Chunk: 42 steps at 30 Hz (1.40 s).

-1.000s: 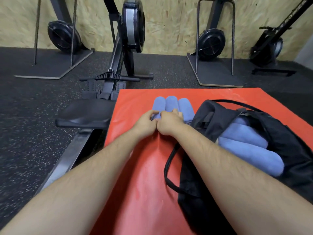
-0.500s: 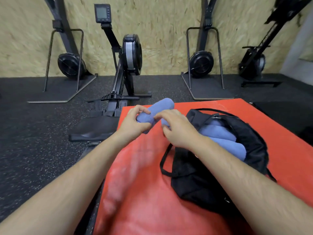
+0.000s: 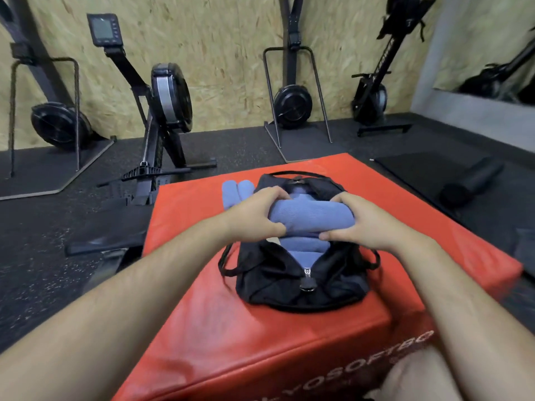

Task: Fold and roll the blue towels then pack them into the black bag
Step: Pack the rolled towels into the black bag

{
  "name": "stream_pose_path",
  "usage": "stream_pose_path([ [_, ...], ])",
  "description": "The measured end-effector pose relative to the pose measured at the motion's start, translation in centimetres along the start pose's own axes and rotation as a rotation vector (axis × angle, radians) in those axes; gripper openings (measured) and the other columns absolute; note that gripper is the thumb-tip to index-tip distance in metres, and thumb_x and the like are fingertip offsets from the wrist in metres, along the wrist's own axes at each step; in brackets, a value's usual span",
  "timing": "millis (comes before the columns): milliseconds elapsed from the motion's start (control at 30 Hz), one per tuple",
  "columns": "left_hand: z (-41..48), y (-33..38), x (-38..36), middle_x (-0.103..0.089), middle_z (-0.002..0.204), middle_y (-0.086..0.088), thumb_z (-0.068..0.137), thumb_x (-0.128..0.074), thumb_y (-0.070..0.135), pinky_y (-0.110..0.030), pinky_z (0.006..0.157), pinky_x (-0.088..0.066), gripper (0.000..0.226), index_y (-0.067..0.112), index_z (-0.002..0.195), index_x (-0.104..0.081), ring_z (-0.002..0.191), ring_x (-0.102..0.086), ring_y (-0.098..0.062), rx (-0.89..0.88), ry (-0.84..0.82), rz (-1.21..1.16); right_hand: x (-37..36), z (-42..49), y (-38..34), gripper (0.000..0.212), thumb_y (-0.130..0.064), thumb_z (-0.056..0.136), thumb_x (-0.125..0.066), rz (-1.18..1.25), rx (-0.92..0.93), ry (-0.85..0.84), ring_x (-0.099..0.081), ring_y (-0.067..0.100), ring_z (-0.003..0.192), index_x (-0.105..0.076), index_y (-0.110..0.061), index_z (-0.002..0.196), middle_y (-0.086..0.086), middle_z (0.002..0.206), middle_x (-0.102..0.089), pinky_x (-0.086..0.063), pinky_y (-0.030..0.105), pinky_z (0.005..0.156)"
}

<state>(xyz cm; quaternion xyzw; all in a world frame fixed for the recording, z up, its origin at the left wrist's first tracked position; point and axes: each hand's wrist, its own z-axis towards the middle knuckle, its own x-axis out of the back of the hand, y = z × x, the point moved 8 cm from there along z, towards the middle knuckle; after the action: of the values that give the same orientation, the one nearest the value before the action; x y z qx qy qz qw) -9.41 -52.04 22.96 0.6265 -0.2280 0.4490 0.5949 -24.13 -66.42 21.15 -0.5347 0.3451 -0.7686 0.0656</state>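
Observation:
A rolled blue towel (image 3: 311, 217) lies crosswise over the open top of the black bag (image 3: 301, 287), which sits on the red foam box (image 3: 220, 328). My left hand (image 3: 256, 217) grips the roll's left end and my right hand (image 3: 360, 222) grips its right end. More rolled blue towels (image 3: 302, 247) show inside the bag beneath it. Two rolled blue towels (image 3: 236, 192) lie on the box just left of the bag, behind my left hand.
A rowing machine (image 3: 162, 123) stands on the dark rubber floor left of the box, its seat rail running close beside the box's left edge. Other machines line the chipboard wall. A black foam roller (image 3: 472, 180) lies on a mat at the right.
Both hands lifted one rolled towel from the group on the box and carried it right, over the bag's opening. My view rose and pulled back, and the bag now lies end-on toward me.

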Motion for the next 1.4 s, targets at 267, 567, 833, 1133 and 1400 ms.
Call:
stream_pose_path([
  [267, 2.6, -1.0, -5.7, -0.056, 0.116, -0.002, 0.087, -0.066, 0.026, -0.028, 0.080, -0.038, 0.056, 0.023, 0.137, -0.042, 0.102, -0.053, -0.018, 0.131, -0.144, 0.146, 0.0, -1.1, 5.1, 0.042, -0.042, 0.066, -0.065, 0.062, -0.106, -0.036, -0.059, 0.008, 0.102, -0.054, -0.032, 0.105, -0.012, 0.110, -0.060, -0.050, 0.031, 0.085],
  [567, 2.8, -3.9, -7.5, -0.061, 0.106, -0.007, 0.089, -0.058, 0.041, -0.038, 0.086, -0.047, 0.050, 0.021, 0.128, -0.036, 0.102, -0.060, -0.034, 0.139, -0.298, 0.502, -3.7, 0.0, 5.0, 0.046, -0.052, 0.073, -0.065, -0.122, -0.109, -0.178, -0.058, 0.017, 0.089, -0.040, -0.031, 0.105, -0.006, 0.103, -0.059, -0.047, 0.036, 0.075],
  [833, 2.9, -4.2, -5.8, -0.048, 0.122, -0.005, 0.085, -0.058, 0.045, -0.040, 0.085, -0.045, 0.044, 0.017, 0.116, -0.043, 0.112, -0.050, -0.029, 0.102, -0.246, 0.802, -5.6, 1.1, 3.6, 0.043, -0.051, 0.080, -0.060, -0.502, -0.109, -0.214, -0.057, 0.027, 0.093, -0.041, -0.025, 0.108, -0.003, 0.096, -0.058, -0.042, 0.037, 0.069],
  [1133, 4.4, -4.2, -10.2, 0.007, 0.168, -0.008, 0.104, -0.021, 0.037, -0.036, 0.125, 0.001, 0.065, 0.009, 0.160, -0.004, 0.155, 0.006, -0.022, 0.124, -0.186, 0.548, -9.2, 1.9, 1.8, 0.069, -0.038, 0.101, -0.030, -0.585, -0.029, -0.205, 0.001, 0.023, 0.154, -0.009, -0.006, 0.159, 0.013, 0.167, -0.001, -0.004, 0.036, 0.125],
  [1400, 3.3, -3.2, -8.6, -0.015, 0.166, -0.014, 0.105, -0.034, 0.030, -0.031, 0.122, -0.004, 0.059, 0.004, 0.157, -0.022, 0.154, -0.012, -0.024, 0.002, 0.011, 0.410, -8.6, 1.8, 0.3, 0.063, -0.030, 0.102, -0.034, -0.528, 0.032, -0.115, -0.013, 0.025, 0.153, -0.019, -0.004, 0.157, 0.015, 0.165, -0.017, -0.010, 0.035, 0.125],
])
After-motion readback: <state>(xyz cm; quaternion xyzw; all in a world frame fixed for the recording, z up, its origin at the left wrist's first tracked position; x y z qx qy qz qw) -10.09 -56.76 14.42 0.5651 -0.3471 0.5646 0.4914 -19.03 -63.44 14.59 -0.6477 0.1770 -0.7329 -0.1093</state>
